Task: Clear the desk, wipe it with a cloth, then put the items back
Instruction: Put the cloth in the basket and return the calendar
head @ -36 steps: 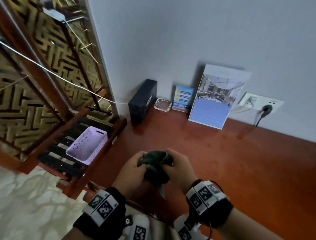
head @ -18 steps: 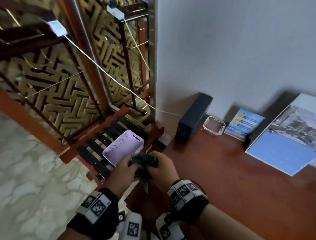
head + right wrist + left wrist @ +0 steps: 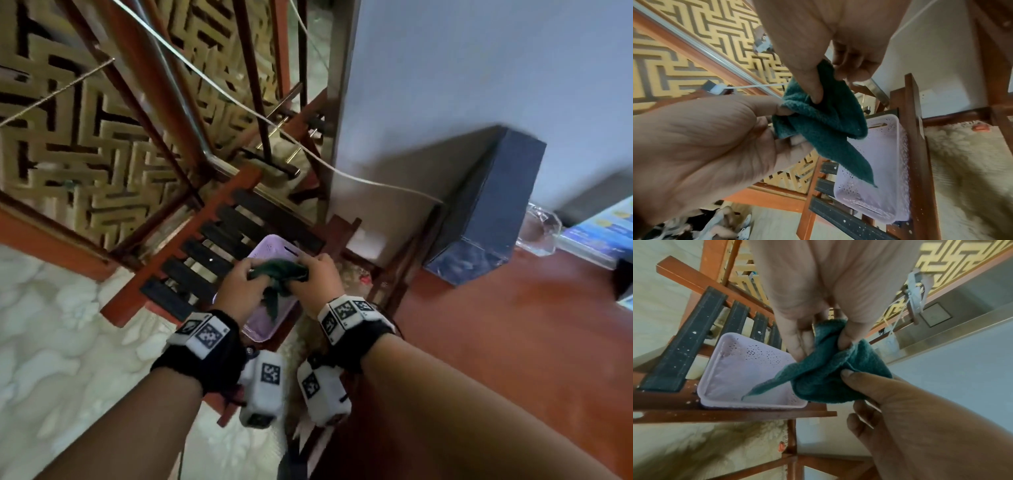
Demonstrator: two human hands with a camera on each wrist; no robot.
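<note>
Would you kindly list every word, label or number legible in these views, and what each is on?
No text can be read here.
Blue leaflet on the desk: printed lines, too blurred to read.
Wristband tags: black-and-white code patterns, no words.
Framed plate in the left wrist view: too small to read.
Green cloth, lilac basket, dark box: no print visible.

Gold lattice screen (image 3: 68, 154), white cable (image 3: 257, 116), slatted wooden rack (image 3: 195, 253), pale wall (image 3: 479, 68)
</note>
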